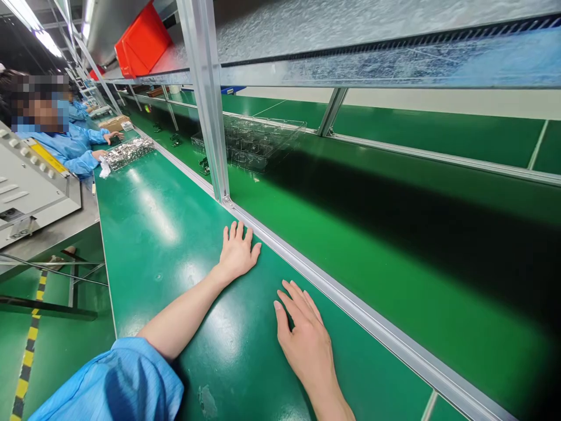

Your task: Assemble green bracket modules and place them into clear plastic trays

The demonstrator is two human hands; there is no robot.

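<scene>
My left hand [238, 252] lies palm down on the green table [175, 251], its fingers spread and tips close to the aluminium rail [280, 245]. To its right, my right hand [302, 330] is over the same tabletop, with fingers stretched out and nothing held. Whether the right palm touches the surface I cannot tell. Beyond the rail runs a green belt [350, 263], partly in dark shadow. On it sits a clear plastic tray [263, 140] with moulded compartments, partly behind an upright aluminium post [204, 105].
Small dark parts [175, 139] lie along the belt. Up the table, a co-worker in blue [65, 146] has both hands by a bag of shiny parts [129, 153]. A red bin [142, 44] sits on the overhead shelf [394, 73]. A pale machine [35, 181] stands at left.
</scene>
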